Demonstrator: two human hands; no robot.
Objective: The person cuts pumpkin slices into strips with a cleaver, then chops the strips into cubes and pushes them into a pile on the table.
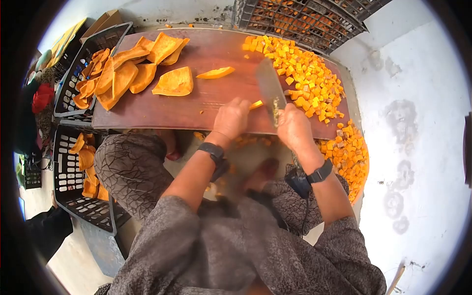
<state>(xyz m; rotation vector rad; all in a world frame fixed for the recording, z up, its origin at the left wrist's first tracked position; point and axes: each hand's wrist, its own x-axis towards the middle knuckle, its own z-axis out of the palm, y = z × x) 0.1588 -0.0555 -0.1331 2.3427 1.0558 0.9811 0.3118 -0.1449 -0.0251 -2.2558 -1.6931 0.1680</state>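
Note:
My right hand (pixel 294 129) is closed round the handle of a broad-bladed cleaver (pixel 269 82), whose blade stands over the board. Just left of the blade, my left hand (pixel 231 117) is closed on an orange pumpkin strip (pixel 256 104), its end showing between hand and blade. The reddish-brown board (pixel 147 115) lies before me. A thin pumpkin slice (pixel 215 73) and a wide pumpkin piece (pixel 173 82) rest farther back on it. Many pumpkin cubes (pixel 309 78) are heaped right of the cleaver.
Large pumpkin pieces (pixel 125 73) are piled at the board's left end. Black crates (pixel 64 172) with more pieces stand at the left. More cubes (pixel 349 155) lie beyond the board's right edge. A black crate (pixel 295 22) stands behind, and a white wall (pixel 408 123) rises at the right.

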